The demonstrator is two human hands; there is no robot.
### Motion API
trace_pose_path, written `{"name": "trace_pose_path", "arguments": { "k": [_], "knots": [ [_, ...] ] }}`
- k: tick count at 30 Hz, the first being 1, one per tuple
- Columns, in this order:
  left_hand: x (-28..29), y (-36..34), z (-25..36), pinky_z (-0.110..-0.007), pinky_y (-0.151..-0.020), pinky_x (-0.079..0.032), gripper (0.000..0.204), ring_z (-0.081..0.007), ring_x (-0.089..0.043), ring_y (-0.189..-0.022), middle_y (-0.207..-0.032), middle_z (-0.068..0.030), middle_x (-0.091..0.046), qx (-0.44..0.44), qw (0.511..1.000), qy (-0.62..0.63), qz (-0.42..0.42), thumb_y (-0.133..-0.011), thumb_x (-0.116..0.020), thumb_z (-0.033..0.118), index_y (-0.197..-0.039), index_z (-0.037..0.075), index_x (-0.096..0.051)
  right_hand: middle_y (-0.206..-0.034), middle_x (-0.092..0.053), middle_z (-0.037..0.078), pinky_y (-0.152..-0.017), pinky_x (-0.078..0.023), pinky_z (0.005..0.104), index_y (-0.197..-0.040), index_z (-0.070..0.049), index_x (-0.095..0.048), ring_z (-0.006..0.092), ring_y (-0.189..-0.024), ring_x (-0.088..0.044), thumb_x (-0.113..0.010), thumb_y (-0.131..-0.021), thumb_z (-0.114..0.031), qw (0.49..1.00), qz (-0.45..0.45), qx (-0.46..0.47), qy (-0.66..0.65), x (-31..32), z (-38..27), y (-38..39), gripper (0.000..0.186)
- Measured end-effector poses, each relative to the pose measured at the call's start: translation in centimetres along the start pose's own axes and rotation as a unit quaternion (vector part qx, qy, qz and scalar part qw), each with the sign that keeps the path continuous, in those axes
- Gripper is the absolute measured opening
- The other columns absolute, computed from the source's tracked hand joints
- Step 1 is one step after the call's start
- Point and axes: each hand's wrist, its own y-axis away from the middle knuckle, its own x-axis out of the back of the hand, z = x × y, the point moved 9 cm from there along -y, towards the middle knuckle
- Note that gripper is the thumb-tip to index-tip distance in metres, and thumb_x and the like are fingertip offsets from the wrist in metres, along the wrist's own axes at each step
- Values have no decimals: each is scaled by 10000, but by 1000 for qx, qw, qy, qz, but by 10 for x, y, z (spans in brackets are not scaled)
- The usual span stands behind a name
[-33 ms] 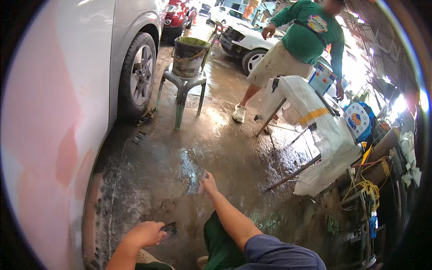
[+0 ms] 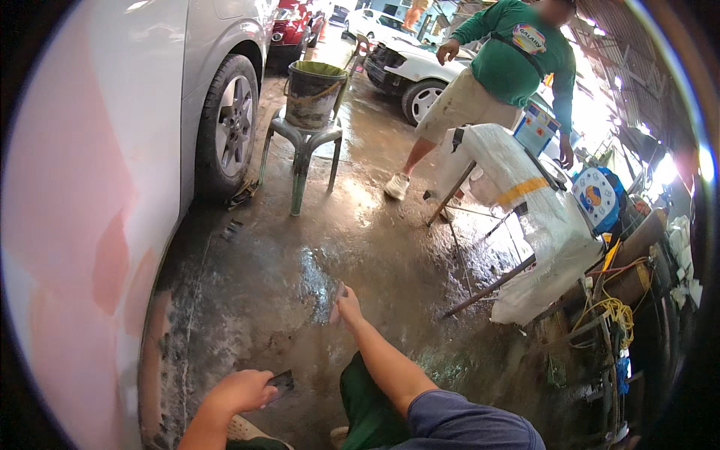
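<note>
My left hand (image 2: 241,391) is low at centre-left, closed on a dark, flat rectangular pad (image 2: 282,382). Further forward, above the wet floor, my right hand (image 2: 348,306) grips a thin, pale, flat piece (image 2: 337,304), held upright; its exact kind is unclear. Both hands are away from the car panel (image 2: 82,187) on my left, whose pale surface carries patches of pink and salmon. Just beyond the panel is the car's wheel (image 2: 229,124).
Ahead, a grimy bucket (image 2: 311,101) sits on a plastic chair (image 2: 300,154). A co-worker in green (image 2: 510,71) stands behind a white-wrapped panel (image 2: 544,240) on a metal stand. Yellow cords (image 2: 615,319) and clutter lie at right; more cars (image 2: 427,75) stand behind.
</note>
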Motion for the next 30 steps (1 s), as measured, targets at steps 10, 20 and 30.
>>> {"name": "trace_pose_path", "arguments": {
  "k": [10, 20, 30],
  "knots": [
    [0, 8, -7, -502, -879, -501, 326, -386, -648, -1054, -1068, -177, -697, 6, 1000, -10, 19, -989, -595, 336, -1145, 54, -644, -1078, -685, 254, -822, -532, 416, -1310, -3, -620, 359, -950, -675, -562, -810, -78, 996, 10, -19, 89, -48, 27, -19, 509],
    [-14, 24, -25, -517, -873, -497, 335, -430, -637, -1036, -1035, -215, -682, 46, 998, 30, -2, -973, -619, 343, -1089, 30, -649, -1018, -626, 133, -782, -468, 362, -1256, 8, -533, 234, -925, -577, -592, -829, -111, 991, -126, -43, -32, -120, -13, 22, 448],
    [-20, 31, -29, -536, -817, -506, 268, -435, -641, -965, -976, -210, -677, 12, 997, 50, 54, -975, -615, 306, -984, 38, -621, -1185, -597, 101, -929, -436, 375, -1461, -24, -435, 221, -1066, -546, -632, -899, -134, 947, -187, -128, -228, -124, -91, 79, 605]
  ]
}}
